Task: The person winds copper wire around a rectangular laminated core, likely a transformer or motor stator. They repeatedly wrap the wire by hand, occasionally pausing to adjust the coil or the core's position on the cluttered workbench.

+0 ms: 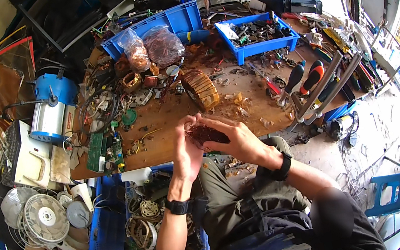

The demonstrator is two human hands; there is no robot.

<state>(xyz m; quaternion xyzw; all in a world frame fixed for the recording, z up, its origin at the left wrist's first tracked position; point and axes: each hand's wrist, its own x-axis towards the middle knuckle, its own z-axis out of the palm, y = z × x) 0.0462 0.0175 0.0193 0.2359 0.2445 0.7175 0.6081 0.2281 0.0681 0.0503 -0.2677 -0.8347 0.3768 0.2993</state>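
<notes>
A dark reddish-brown wire bundle (206,135) sits cupped between my two hands just off the table's front edge. My left hand (184,149) is wrapped against its left side, with fingertips meeting those of the other hand at the top. From the right, my right hand (237,141) curls over the bundle, its fingers bent round it. Parts of the bundle are hidden by the palms. Right beyond my fingers, a large amber-brown wound ring coil (200,90) stands on the wooden table (157,124).
Farther back are a clear bag of reddish wire (163,45), a blue crate (176,21) and a blue tray (246,55) of small parts. Screwdrivers (313,76) lie at right near a metal frame (330,88). Green circuit boards (96,151) and a fan (45,217) are at left.
</notes>
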